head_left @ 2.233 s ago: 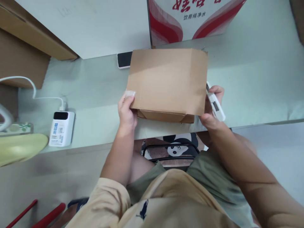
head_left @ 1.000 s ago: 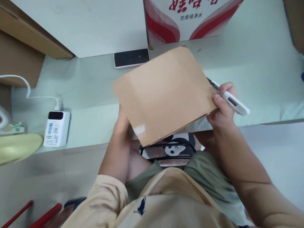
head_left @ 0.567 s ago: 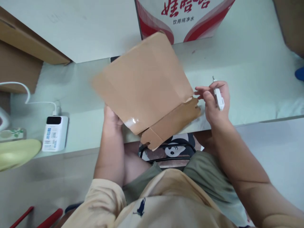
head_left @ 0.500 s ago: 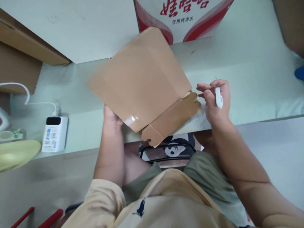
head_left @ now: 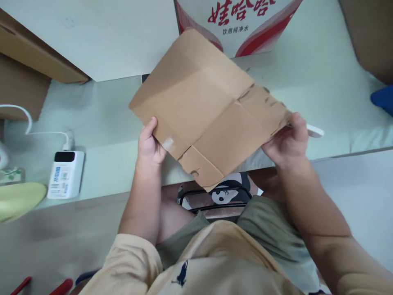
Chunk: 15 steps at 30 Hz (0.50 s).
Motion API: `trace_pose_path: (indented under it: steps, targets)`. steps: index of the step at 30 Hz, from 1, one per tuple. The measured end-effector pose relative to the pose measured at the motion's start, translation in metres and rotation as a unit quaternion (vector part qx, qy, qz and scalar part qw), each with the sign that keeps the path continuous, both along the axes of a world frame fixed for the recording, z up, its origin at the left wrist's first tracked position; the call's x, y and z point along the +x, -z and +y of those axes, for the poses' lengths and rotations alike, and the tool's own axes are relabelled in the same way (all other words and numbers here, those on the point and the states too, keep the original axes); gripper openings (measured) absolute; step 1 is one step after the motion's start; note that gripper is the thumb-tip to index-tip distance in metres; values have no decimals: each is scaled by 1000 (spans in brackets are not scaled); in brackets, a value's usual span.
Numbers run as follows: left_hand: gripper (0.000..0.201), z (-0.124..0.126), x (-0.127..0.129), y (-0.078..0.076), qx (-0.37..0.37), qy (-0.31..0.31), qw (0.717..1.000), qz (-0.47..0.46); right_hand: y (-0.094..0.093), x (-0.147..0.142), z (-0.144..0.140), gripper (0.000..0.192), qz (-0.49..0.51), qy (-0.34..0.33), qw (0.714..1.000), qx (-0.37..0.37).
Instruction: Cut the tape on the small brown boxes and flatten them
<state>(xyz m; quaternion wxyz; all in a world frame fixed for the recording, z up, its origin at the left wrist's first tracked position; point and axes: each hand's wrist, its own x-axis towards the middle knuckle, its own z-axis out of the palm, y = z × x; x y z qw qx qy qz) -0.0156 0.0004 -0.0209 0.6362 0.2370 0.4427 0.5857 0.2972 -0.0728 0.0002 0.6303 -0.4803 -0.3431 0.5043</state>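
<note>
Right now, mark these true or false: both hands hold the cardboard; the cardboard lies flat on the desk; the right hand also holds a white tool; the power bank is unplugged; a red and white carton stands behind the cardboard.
1. Both hands hold the cardboard: true. Left hand, right hand, cardboard.
2. The cardboard lies flat on the desk: false. It is held up, tilted.
3. The right hand also holds a white tool: true.
4. The power bank is unplugged: false. A white cable runs into it.
5. A red and white carton stands behind: true.
</note>
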Motion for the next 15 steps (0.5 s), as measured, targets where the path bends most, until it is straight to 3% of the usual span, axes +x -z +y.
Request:
trace_pose_path:
  steps: [2, 6, 10, 12, 15]
  targets:
    - [27, 1, 4, 5, 4, 14, 1000, -26, -8, -7, -6, 50, 7, -26, 999, -19]
    - [30, -3, 16, 1, -18, 56, 997, -40, -14, -14, -18, 47, -10, 1, 995, -98]
    - [34, -7, 16, -15, -60, 114, 991, -41, -20, 16, -42, 44, 25, -21, 990, -137]
    - [32, -9, 13, -23, -73, 130, 987, -55, -22, 42, -62, 40, -15, 42, 990, -136]
    - [24, -9, 10, -31, -80, 118, 987, -81, -26, 83, -89, 26, -96, 215, 967, -98]
